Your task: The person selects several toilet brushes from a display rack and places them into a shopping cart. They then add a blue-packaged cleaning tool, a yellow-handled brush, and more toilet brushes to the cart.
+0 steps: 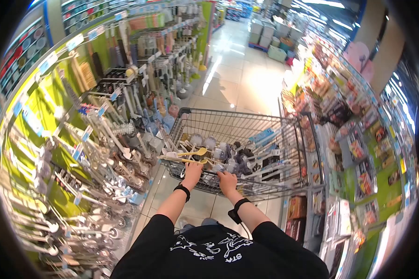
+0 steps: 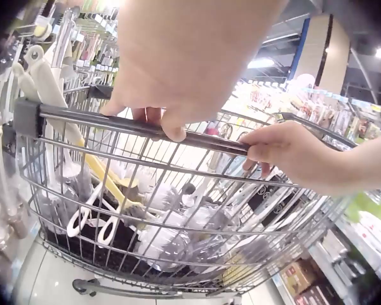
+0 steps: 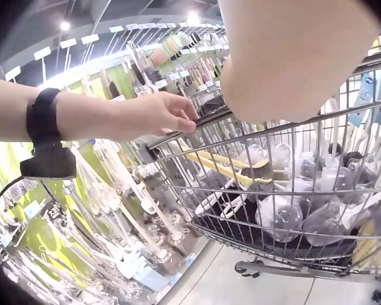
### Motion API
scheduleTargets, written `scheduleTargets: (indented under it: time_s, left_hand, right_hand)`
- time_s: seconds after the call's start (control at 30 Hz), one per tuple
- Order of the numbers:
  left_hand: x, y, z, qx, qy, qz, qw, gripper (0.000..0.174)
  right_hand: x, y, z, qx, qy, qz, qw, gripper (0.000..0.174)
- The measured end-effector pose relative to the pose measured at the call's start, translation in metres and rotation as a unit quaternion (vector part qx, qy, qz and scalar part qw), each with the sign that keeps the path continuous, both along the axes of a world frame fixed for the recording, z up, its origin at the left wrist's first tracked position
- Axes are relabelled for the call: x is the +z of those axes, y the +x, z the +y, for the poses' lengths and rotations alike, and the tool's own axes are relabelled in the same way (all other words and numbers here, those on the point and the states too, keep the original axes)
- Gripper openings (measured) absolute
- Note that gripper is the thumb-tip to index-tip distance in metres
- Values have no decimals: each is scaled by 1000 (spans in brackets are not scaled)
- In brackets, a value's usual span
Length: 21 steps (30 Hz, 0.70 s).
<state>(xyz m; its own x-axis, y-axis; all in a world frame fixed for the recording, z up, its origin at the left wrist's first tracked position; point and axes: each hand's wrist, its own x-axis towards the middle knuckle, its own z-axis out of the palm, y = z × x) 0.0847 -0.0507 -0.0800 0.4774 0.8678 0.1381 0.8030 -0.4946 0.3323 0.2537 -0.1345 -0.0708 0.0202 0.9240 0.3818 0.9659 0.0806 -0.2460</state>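
Observation:
A dark wire shopping cart (image 1: 246, 116) stands in front of me, side-on, in a shop aisle. My left hand (image 1: 193, 173) grips its near top rail (image 2: 114, 124), fingers hooked over the bar in the left wrist view. A short way to the right, my right hand (image 1: 227, 182) holds the same rail between thumb and fingers. Inside the cart lie several brushes with round heads in clear plastic (image 3: 279, 216) and pale handles. Near my left hand, a yellow-handled brush (image 3: 251, 180) with dark bristles leans against the cart's end, its pale grip rising past the rim.
Racks of hanging brushes and long-handled tools (image 1: 121, 144) line the left side, close to the cart's end. Shelves of packaged goods (image 1: 358, 153) stand on the right. Tiled floor (image 1: 237, 79) runs away beyond the cart toward stacked bins (image 1: 263, 32).

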Motion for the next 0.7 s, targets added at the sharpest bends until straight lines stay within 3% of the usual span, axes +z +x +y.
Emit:
scheduleTargets:
  time_s: [0.07, 0.17, 0.23, 0.33, 0.5, 0.6, 0.7]
  left_hand:
    - [11, -2, -10, 18, -68, 19, 997, 23]
    - [1, -16, -39, 0, -30, -101, 994, 35]
    - [1, -35, -60, -1, -48, -123, 991, 47]
    - [-25, -68, -109, 129, -177, -192, 957, 53]
    - [-48, -144, -222, 308, -175, -212, 911, 59]
    - [-26, -179, -297, 452, -201, -243, 835, 59]
    - [-44, -219, -364, 537, -112, -246, 799, 59]
  right_hand:
    - [3, -2, -2, 5, -20, 13, 1000, 17]
    - [3, -2, -4, 6, -30, 17, 999, 16]
    - [0, 0, -3, -1, -73, 20, 997, 20]
    - [3, 3, -6, 24, -125, 6, 992, 30]
    - [-8, 1, -6, 21, -121, 14, 992, 36]
    - [-12, -6, -4, 10, -123, -6, 992, 37]
    - [-10, -18, 1, 31, -172, -38, 984, 49]
